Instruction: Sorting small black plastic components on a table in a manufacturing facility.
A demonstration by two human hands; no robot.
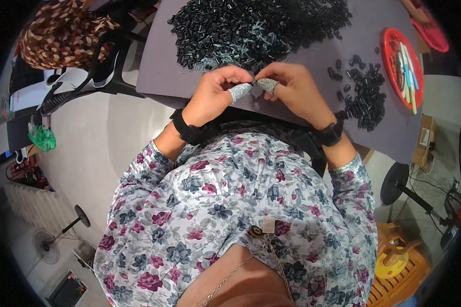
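Observation:
My left hand [212,94] and my right hand [297,92] meet over the near edge of the grey table [161,64]. Both thumbs wear pale, patterned wraps. Between the fingertips is a small dark piece [253,82], mostly hidden by the fingers; both hands pinch at it. Just beyond them lies a big heap of small black plastic parts [215,30], with thin pale bluish bits [256,36] scattered over its near side. To the right of my right hand is a smaller pile of black parts [364,94].
A red tray [389,38] with several slim-handled tools [407,74] stands at the table's right. A black chair [115,84] is at the left, near a person in patterned clothing [61,36]. Behind me are a fan [46,245] and an orange plastic stool [399,281].

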